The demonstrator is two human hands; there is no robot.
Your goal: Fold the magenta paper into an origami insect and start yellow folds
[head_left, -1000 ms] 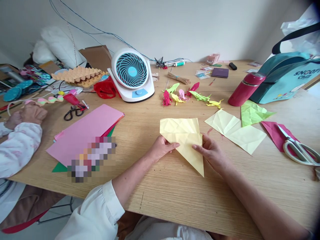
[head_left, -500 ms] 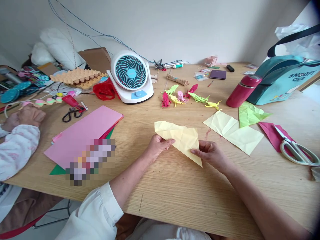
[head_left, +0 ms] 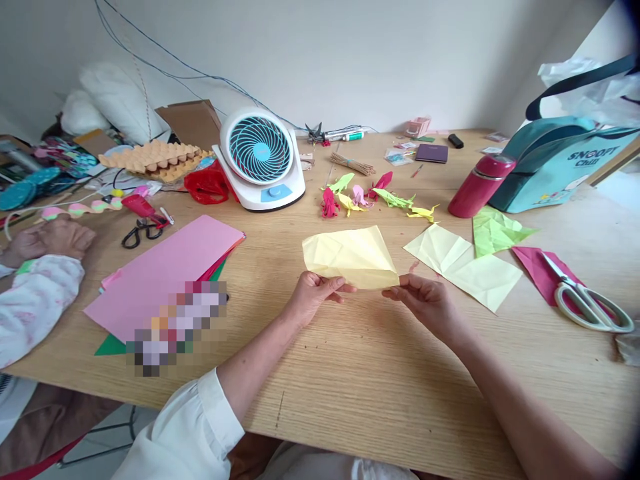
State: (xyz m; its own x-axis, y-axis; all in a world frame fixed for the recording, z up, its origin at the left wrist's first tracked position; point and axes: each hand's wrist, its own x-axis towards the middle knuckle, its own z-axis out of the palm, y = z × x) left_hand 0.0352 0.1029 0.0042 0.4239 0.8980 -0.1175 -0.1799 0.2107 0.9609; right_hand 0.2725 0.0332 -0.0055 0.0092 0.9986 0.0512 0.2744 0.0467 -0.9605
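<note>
A creased pale yellow sheet of paper (head_left: 350,255) is held up off the table between my two hands. My left hand (head_left: 316,297) pinches its near left edge, thumb along the front. At the near right corner, my right hand (head_left: 425,300) grips it between thumb and fingers. To the right of it lies another creased pale yellow sheet (head_left: 463,267), flat on the wood. Beyond the held sheet sits a cluster of small folded paper figures (head_left: 370,197) in green, yellow, pink and red.
White-handled scissors (head_left: 590,303) rest on dark pink paper (head_left: 530,263), near green paper (head_left: 500,230). A red flask (head_left: 481,188) and blue bag (head_left: 565,163) stand behind. A fan (head_left: 263,160) and pink paper stack (head_left: 175,267) are left; a co-worker's hands (head_left: 55,240) are far left.
The held sheet has been turned so its near edge now runs nearly level. My right hand has moved slightly up with its corner. The whole view has shifted a little.
</note>
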